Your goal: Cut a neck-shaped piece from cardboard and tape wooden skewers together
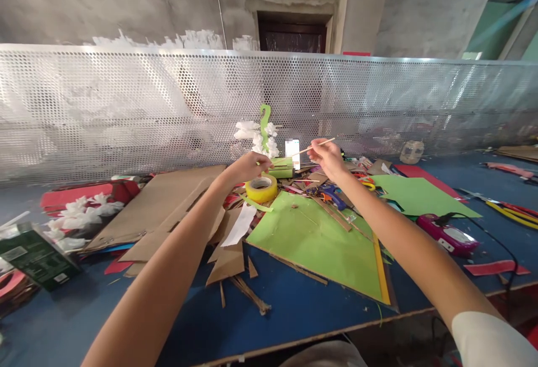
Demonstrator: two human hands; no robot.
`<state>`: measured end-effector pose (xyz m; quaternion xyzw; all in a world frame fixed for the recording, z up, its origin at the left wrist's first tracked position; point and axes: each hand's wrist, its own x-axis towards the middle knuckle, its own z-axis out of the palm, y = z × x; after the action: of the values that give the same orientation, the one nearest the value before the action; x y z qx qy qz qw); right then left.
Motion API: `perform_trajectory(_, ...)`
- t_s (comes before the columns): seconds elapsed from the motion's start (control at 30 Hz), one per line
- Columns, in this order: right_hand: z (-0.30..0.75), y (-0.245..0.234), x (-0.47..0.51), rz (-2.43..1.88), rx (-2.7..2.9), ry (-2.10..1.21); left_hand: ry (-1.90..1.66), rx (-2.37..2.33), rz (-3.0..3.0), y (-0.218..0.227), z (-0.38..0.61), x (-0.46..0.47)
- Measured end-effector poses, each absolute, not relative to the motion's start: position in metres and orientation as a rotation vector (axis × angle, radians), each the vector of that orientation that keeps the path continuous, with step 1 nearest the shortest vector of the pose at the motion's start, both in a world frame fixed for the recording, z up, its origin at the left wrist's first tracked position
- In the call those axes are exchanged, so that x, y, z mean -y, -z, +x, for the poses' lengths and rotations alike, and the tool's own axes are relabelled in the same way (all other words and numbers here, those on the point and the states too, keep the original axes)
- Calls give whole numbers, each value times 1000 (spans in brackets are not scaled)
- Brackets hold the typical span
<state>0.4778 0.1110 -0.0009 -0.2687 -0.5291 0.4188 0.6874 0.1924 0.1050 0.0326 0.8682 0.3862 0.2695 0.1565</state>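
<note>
My right hand [325, 158] is raised over the cluttered table, its fingers closed on a thin wooden stick [327, 142]. The stick slants down to the left, towards my left hand [253, 166]. That hand's fingers are pinched together; what lies between them is too small to make out. Close behind it is a green piece with slits [282, 168]. A curved green paper shape [264, 123] with white tufts [272, 147] around it stands upright behind. Below my left hand is a roll of yellow tape [261, 189]. A lit phone [292, 153] leans between the hands.
Green sheet [319, 244] lies in front, with cardboard [168, 199] to its left. A blue glue gun [335, 196] rests among scraps. Further right are a magenta device [446, 235] with a black cable and yellow-and-red handled tools [515, 212]. A perforated metal screen [147, 109] borders the table's back.
</note>
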Motion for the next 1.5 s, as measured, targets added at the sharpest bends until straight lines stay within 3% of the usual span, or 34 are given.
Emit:
perform_trajectory(0.3,534,4,-131,-676,930,-813,-380,-1032,2387,-36,157,-115)
perform_trajectory(0.57,572,17,-144,-722,714,-802,-404,-1086,2444,-37,140,-120)
perform_trajectory(0.8,580,23,-140,-775,886,-906,-380,-1318,2400,-43,116,-122)
perform_trajectory(1.13,573,8,-108,-1110,1938,-1110,25,-1462,2345,-50,79,-122)
perform_trajectory(1.3,548,-11,-96,-1219,2454,-1059,191,-1413,2313,-56,99,-106)
perform_trajectory(1.5,503,-22,-84,-1132,2653,-820,143,-1288,2317,-58,116,-104)
